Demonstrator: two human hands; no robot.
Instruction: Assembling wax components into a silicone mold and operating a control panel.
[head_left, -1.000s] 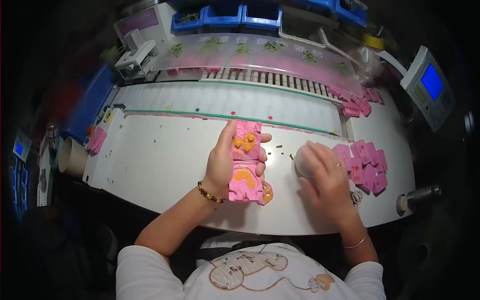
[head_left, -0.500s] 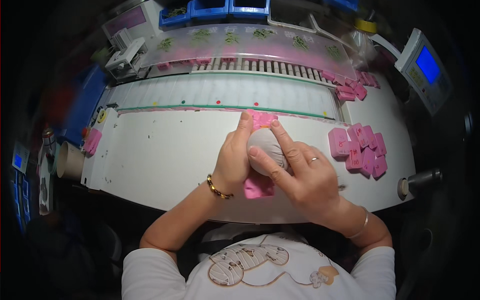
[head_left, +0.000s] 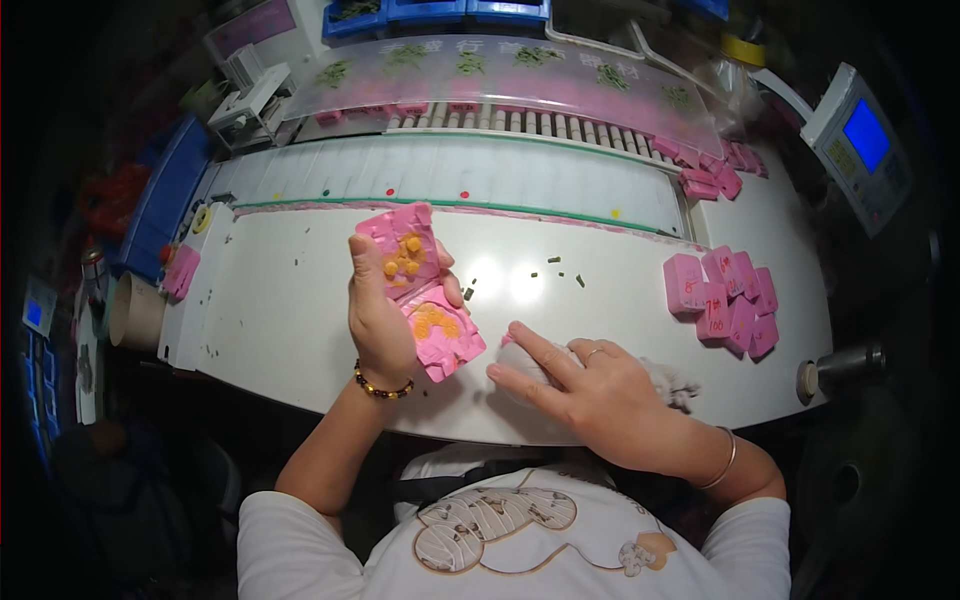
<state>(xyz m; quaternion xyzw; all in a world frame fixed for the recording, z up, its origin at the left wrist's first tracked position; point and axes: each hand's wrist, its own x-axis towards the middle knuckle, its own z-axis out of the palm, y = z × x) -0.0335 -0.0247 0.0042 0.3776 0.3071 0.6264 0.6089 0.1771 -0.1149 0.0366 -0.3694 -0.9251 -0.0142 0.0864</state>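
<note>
Head view: grasping open pink mould [head_left: 425,298] in left hand [head_left: 385,322]; has moved white pouch [head_left: 522,364] aside under right hand [head_left: 618,408], unclear whether gripped, exposing both mould faces.

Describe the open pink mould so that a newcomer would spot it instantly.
Start at the white worktop in front of the person and find the left hand above it. In that hand is a pink two-part mould, its halves spread open. Orange-yellow patterns show on both inner faces, unlike the pink blocks grouped on the right.
</note>
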